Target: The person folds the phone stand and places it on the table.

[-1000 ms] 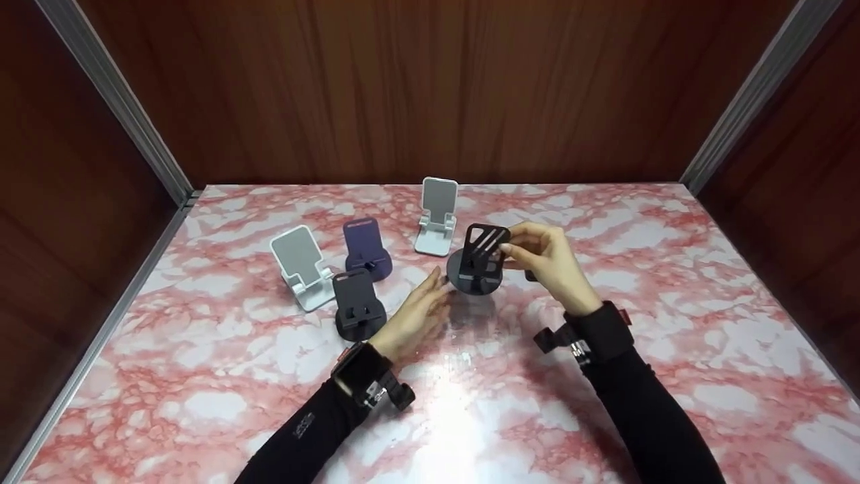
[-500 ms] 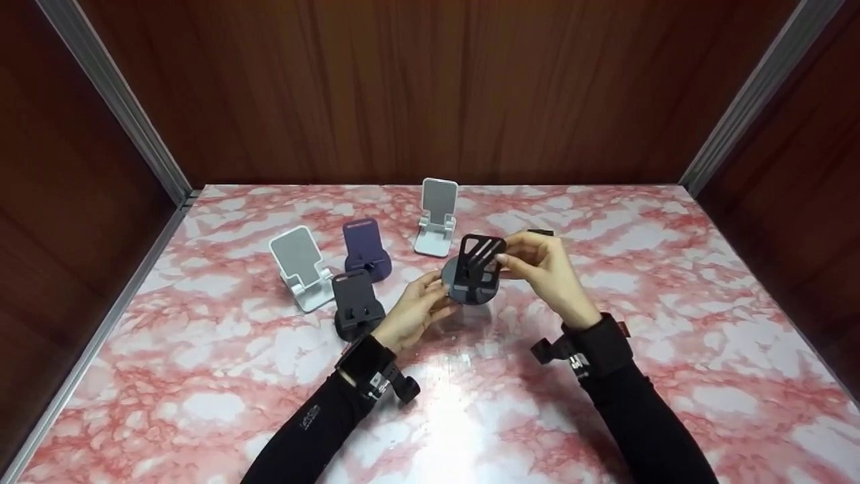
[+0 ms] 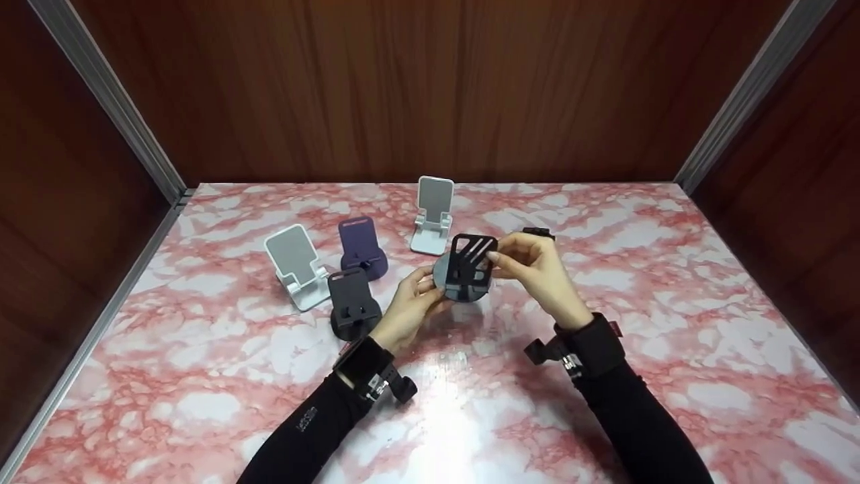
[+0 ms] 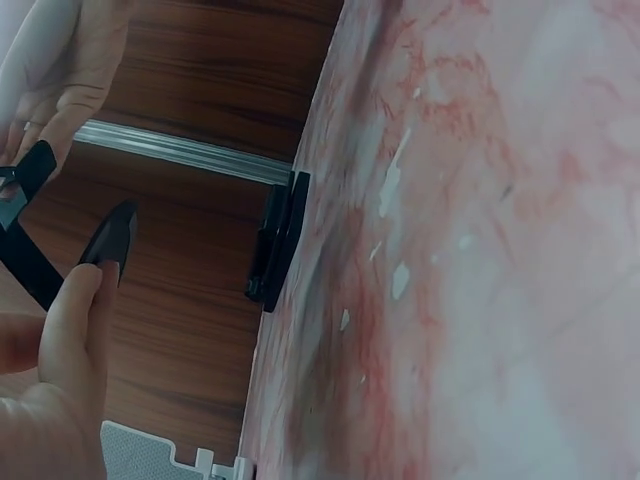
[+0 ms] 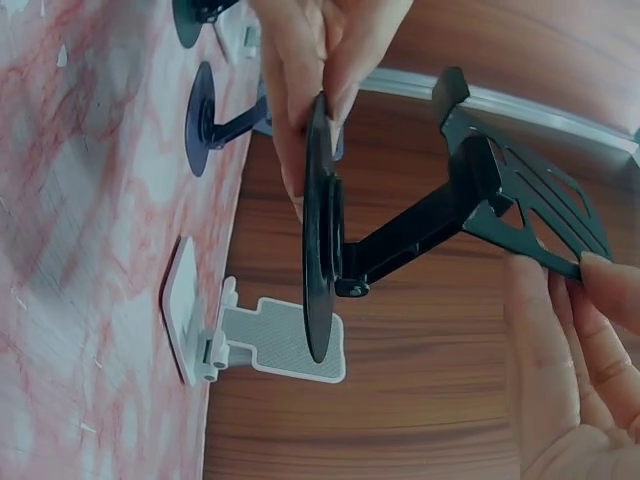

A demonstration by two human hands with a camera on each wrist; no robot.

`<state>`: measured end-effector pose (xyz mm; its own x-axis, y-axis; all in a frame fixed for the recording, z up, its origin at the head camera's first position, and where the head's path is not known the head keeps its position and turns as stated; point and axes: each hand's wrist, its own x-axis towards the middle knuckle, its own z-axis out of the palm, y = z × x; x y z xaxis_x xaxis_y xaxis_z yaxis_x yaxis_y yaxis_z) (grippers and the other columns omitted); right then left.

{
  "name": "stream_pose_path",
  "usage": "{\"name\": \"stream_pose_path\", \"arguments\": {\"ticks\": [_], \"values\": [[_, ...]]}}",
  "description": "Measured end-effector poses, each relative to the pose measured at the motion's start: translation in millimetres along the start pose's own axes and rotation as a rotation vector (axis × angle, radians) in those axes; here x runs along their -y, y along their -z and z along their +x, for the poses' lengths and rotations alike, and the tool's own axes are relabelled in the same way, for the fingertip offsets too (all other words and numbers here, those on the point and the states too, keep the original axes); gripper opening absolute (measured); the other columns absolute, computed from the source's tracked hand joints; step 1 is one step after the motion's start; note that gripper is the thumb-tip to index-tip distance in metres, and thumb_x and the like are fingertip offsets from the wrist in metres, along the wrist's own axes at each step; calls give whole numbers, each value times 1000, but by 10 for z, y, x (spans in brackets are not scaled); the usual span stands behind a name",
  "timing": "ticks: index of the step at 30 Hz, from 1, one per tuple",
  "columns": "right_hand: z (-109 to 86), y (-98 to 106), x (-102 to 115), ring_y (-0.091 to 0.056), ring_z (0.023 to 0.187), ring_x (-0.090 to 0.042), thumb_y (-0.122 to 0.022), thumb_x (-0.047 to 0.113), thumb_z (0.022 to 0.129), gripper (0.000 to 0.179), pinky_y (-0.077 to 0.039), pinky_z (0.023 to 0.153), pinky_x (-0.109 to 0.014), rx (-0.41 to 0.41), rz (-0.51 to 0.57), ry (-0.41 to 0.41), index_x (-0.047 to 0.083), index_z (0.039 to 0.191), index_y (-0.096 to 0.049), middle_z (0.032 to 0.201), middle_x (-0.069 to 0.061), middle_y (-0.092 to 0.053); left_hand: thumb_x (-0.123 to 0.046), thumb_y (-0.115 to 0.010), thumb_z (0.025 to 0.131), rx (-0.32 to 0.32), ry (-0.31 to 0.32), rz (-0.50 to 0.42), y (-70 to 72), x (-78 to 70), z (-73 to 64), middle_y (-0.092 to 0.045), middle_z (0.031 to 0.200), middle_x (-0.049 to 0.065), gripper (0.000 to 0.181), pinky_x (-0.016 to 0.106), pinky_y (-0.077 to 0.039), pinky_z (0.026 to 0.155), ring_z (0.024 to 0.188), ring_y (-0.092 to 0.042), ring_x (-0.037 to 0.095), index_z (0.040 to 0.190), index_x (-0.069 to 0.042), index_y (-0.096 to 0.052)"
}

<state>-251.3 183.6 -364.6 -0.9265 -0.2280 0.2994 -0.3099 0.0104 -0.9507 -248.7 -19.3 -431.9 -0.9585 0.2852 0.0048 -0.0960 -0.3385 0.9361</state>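
A black phone stand [image 3: 463,277] with a round base and a slotted back plate is held up between both hands. My left hand [image 3: 405,312] pinches the edge of the round base [image 5: 318,240], thumb on one face and fingers on the other. With thumb and fingers, my right hand [image 3: 543,279] pinches the right edge of the slotted plate [image 5: 545,200]. In the right wrist view, a hinged arm [image 5: 405,235] joins base and plate at an angle, and the base is clear of the table.
Left of the hands stand a dark grey phone stand [image 3: 353,299], a purple one [image 3: 360,242] and a white one [image 3: 293,255]. Another white stand [image 3: 435,196] is farther back. A low black object [image 4: 278,240] lies on the marbled table [image 3: 672,376], beyond the right hand.
My left hand has come up to the stand and taken hold of its base. The stand has shifted slightly left and towards me, its plate tilting along the way. My right hand keeps its pinch.
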Motion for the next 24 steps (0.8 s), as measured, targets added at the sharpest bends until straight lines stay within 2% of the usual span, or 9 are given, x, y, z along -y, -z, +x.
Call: {"name": "stream_pose_path", "arguments": {"ticks": [7, 13, 16, 20, 24], "values": [[13, -8, -43, -66, 72, -18, -65, 10, 85, 20, -58, 66, -42, -2, 0, -23, -9, 87, -60, 76, -8, -65, 8, -46, 90, -34, -4, 27, -1, -37, -12, -61, 110, 13, 42, 38, -52, 91, 85, -63, 8, 131, 3, -40], [2, -17, -50, -66, 68, -18, -65, 11, 85, 24, -58, 64, -43, 4, 9, 3, -11, 83, -57, 72, -9, -64, 10, -45, 90, -12, -41, 70, 16, -70, -22, -61, 104, 10, 42, 34, -55, 84, 83, -63, 8, 131, 3, -39], [-4, -20, -49, -66, 66, -19, -65, 12, 86, 24, -58, 61, -42, 18, 16, 5, -11, 81, -57, 71, -8, -65, 11, -45, 89, -4, -88, 124, 25, -90, -28, -62, 105, 14, 42, 31, -57, 78, 81, -64, 9, 130, 3, -39], [-4, -19, -49, -66, 63, -19, -64, 13, 86, 21, -58, 60, -41, 26, 47, -20, -6, 79, -57, 70, -8, -66, 12, -45, 88, -9, -160, 183, 20, -134, -47, -59, 112, 24, 41, 36, -57, 79, 84, -64, 12, 128, 2, -39], [-7, -16, -42, -65, 61, -18, -63, 11, 87, 17, -58, 59, -39, 33, 76, -41, -2, 77, -58, 68, -7, -65, 12, -45, 88, -16, -195, 210, 3, -174, -64, -58, 116, 28, 41, 40, -57, 80, 86, -65, 15, 127, 2, -39]]}}
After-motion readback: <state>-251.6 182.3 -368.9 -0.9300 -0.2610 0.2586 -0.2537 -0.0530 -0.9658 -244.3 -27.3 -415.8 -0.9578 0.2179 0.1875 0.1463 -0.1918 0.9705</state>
